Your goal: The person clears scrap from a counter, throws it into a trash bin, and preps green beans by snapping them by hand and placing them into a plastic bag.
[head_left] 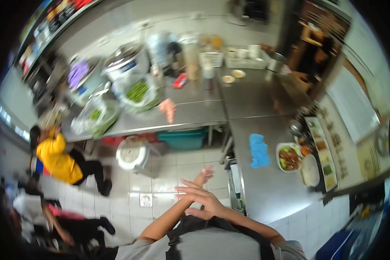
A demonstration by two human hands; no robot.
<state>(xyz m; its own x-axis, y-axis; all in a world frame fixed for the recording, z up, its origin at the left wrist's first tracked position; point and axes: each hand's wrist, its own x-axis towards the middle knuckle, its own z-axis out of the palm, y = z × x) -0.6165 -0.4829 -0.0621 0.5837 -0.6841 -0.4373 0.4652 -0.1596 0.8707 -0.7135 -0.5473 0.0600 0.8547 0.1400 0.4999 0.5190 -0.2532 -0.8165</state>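
Both hands are held out in front of my body, above the tiled floor, with the forearms crossing. My left hand (204, 175) reaches farther forward, its fingers stretched out and nothing seen in it. Nearer to me, my right hand (202, 201) lies across the left wrist or forearm with spread fingers; I cannot tell whether the two touch. It holds nothing I can see. On the steel counter to the right lies a blue cloth (259, 151). Beside the cloth, a white bowl (290, 157) contains meat and green vegetables.
Ahead runs a steel table (195, 112) with bags of greens (137, 91), a large cooker (125, 62) and a pink cloth (167, 110). Below stand a white stool (133, 155) and a teal bin (183, 138). A person in yellow (58, 158) and another person (73, 225) sit left.
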